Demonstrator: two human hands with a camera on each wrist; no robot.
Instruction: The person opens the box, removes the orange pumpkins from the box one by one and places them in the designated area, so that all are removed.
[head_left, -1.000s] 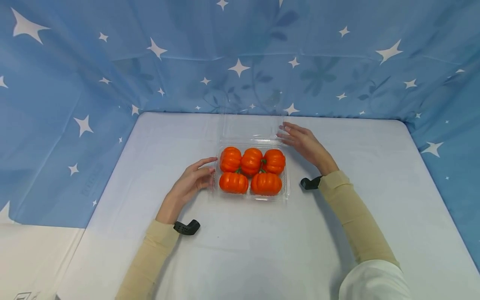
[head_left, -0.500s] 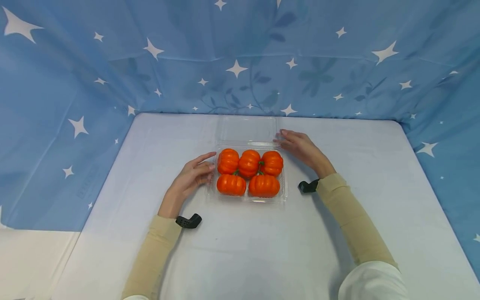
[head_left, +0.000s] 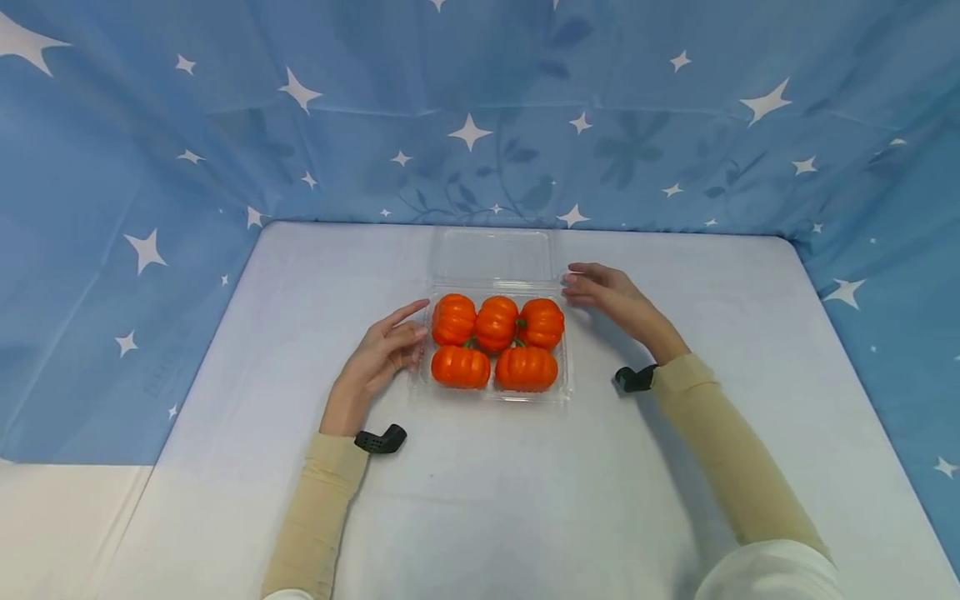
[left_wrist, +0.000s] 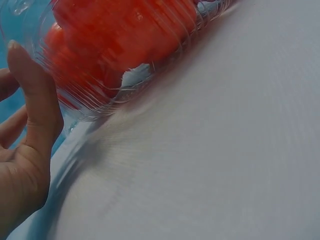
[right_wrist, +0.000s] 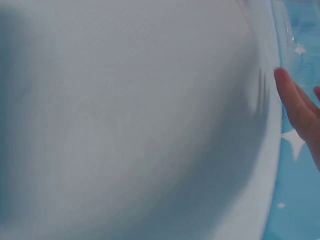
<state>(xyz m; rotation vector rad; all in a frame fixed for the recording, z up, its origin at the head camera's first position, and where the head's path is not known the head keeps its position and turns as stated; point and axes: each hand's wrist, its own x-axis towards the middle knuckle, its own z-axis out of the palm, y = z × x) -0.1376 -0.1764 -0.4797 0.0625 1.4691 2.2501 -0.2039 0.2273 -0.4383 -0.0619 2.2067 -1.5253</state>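
A clear plastic clamshell box (head_left: 566, 367) stands on the white table with several small orange pumpkins (head_left: 497, 324) inside, in two rows. Its transparent lid (head_left: 493, 256) is folded back toward the far edge. At the box's left wall is my left hand (head_left: 381, 354), fingers loosely extended, fingertips right at the rim. In the left wrist view, the thumb of the left hand (left_wrist: 32, 110) stands by the ribbed side of the box (left_wrist: 100, 107). My right hand (head_left: 611, 300) hovers just right of the hinge with relaxed fingers and nothing in them; the right wrist view shows part of this hand (right_wrist: 300, 107).
The white table (head_left: 480, 500) reaches a far edge just behind the lid. Beyond it hangs a blue curtain (head_left: 337, 125) with white stars. Black wrist-worn devices, one by the left cuff (head_left: 381, 439) and one by the right cuff (head_left: 635, 378), jut inward.
The lid has dropped back from a raised tilt to lie flatter behind the box. My right hand has drawn off to the right of it. The left hand stays at the box's left side.
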